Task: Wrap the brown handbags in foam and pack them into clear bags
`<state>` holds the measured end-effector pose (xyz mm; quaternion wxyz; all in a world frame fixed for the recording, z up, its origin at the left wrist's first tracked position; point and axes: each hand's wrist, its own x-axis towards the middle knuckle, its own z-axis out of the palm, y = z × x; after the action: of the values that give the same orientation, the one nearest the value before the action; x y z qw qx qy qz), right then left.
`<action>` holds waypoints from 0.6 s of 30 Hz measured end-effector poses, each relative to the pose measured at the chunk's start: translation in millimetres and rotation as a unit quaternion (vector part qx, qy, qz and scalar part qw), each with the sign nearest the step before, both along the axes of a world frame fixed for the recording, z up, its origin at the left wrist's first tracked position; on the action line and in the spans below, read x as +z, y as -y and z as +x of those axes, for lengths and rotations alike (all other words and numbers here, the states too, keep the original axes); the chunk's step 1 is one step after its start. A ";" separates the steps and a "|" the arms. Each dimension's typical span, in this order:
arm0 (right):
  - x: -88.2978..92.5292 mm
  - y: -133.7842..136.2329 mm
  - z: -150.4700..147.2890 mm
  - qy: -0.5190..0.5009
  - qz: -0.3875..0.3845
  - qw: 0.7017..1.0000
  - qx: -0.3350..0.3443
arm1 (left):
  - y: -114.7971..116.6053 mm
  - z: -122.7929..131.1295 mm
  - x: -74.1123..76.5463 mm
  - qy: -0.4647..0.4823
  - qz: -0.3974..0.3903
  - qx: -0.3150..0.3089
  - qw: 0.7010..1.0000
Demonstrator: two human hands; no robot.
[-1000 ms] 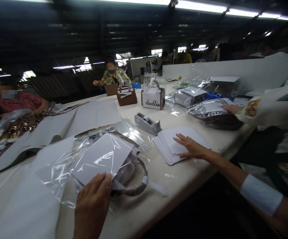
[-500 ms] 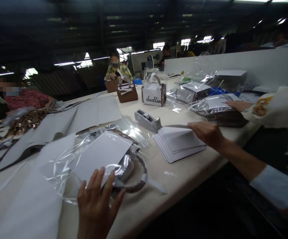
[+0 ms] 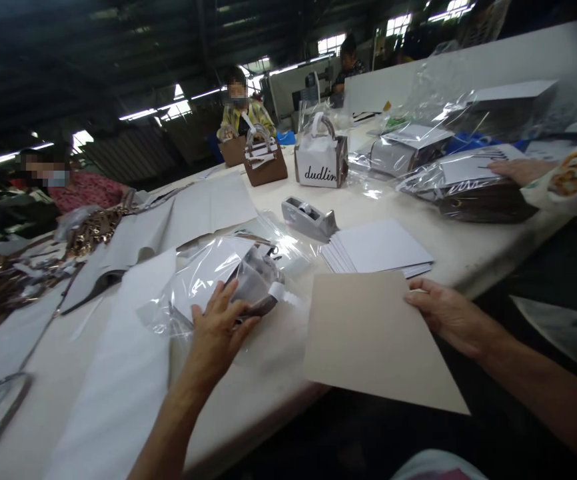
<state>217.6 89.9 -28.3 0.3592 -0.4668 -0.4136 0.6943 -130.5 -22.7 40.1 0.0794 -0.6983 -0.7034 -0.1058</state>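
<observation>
Two bare hands are positioned over the bench (image 3: 263, 380). Right hand (image 3: 446, 313): fingers pinch the upper right edge of a beige sheet (image 3: 368, 340), which extends leftward from the fingertips and overhangs the near bench edge. Left hand (image 3: 218, 333): fingers spread, resting against the near side of a plastic-wrapped handbag (image 3: 256, 273), which lies beneath and beyond the fingertips. Just beyond the beige sheet: a stack of white sheets (image 3: 386, 247), with a grey tape dispenser (image 3: 308, 218) beside it. Farther right: a co-worker's hand (image 3: 518, 171) on a dark wrapped handbag (image 3: 488, 203). Farther still: a brown handbag (image 3: 268, 170), upright.
</observation>
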 end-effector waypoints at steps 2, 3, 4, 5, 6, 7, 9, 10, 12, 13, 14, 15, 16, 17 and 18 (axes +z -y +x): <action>2.4 10.3 -17.6 -0.029 -0.043 0.998 0.020 | -3.8 -8.8 11.9 0.051 -0.013 0.013 0.999; 5.5 13.8 -27.9 -0.039 -0.057 0.997 0.031 | -5.2 -11.0 15.5 0.071 -0.019 0.020 0.997; 9.0 16.3 -38.6 -0.046 -0.065 0.996 0.041 | -6.1 -11.9 17.7 0.086 -0.027 0.025 0.996; 12.4 17.7 -49.3 -0.049 -0.067 0.995 0.048 | -6.5 -11.7 18.9 0.097 -0.034 0.029 0.994; 15.4 18.2 -59.5 -0.048 -0.063 0.996 0.051 | -6.6 -10.8 19.4 0.103 -0.041 0.032 0.993; 17.9 17.9 -69.1 -0.045 -0.056 0.996 0.049 | -6.3 -9.4 19.4 0.107 -0.048 0.035 0.993; 21.0 16.0 -85.7 -0.034 -0.042 0.998 0.041 | -5.5 -6.5 19.2 0.112 -0.057 0.042 0.991; 21.7 14.6 -92.7 -0.030 -0.036 0.998 0.032 | -5.2 -5.3 19.1 0.113 -0.060 0.046 0.991; 21.7 11.7 -105.0 -0.027 -0.027 0.999 0.007 | -4.9 -4.1 18.7 0.117 -0.063 0.047 0.990; 21.1 10.3 -110.6 -0.030 -0.022 0.999 -0.007 | -4.8 -4.1 18.4 0.117 -0.062 0.046 0.990; 20.1 9.3 -116.2 -0.035 -0.018 0.999 -0.021 | -4.9 -4.3 18.0 0.117 -0.062 0.044 0.990; 18.6 8.5 -122.0 -0.040 -0.013 0.999 -0.032 | -4.9 -4.7 17.6 0.117 -0.061 0.044 0.990; 16.6 8.3 -128.2 -0.046 -0.008 0.998 -0.039 | -5.0 -5.0 17.1 0.117 -0.061 0.044 0.990; 14.1 8.7 -135.2 -0.051 -0.005 0.998 -0.043 | -5.0 -5.3 16.7 0.116 -0.061 0.043 0.990; 11.1 9.7 -143.0 -0.058 -0.001 0.997 -0.046 | -5.0 -5.3 16.6 0.115 -0.061 0.042 0.991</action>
<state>74.6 80.3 -17.2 0.4135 -0.4443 -0.3694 0.7037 -135.8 -17.7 56.6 -0.0403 -0.6549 -0.7418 -0.1386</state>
